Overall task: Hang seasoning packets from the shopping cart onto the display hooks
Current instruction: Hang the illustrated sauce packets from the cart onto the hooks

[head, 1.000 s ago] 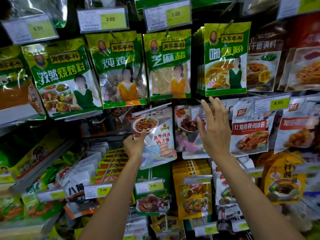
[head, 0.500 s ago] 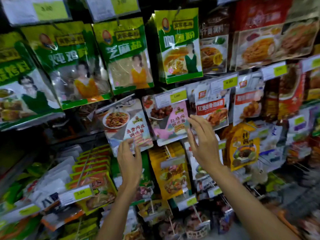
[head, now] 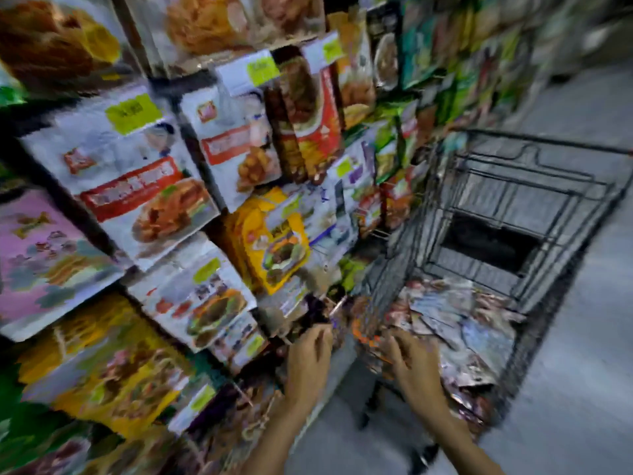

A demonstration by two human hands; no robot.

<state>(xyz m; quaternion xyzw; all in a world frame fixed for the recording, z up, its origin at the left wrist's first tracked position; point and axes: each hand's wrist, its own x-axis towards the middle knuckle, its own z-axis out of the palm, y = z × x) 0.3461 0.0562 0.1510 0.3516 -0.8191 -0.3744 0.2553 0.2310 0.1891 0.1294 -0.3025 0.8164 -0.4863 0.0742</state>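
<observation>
left hand (head: 309, 359) bare | right hand (head: 412, 363) bare | both forearms (head: 274, 437) bare to frame edge

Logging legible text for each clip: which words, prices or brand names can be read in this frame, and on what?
None reads clearly; the whole frame is motion-blurred.
Yellow-green price tags: digits smeared, unreadable.
Red banner on a white hanging packet: characters blurred.
Small red logo on that packet: blurred.
Loose packets in the shopping cart: print too blurred.
</observation>
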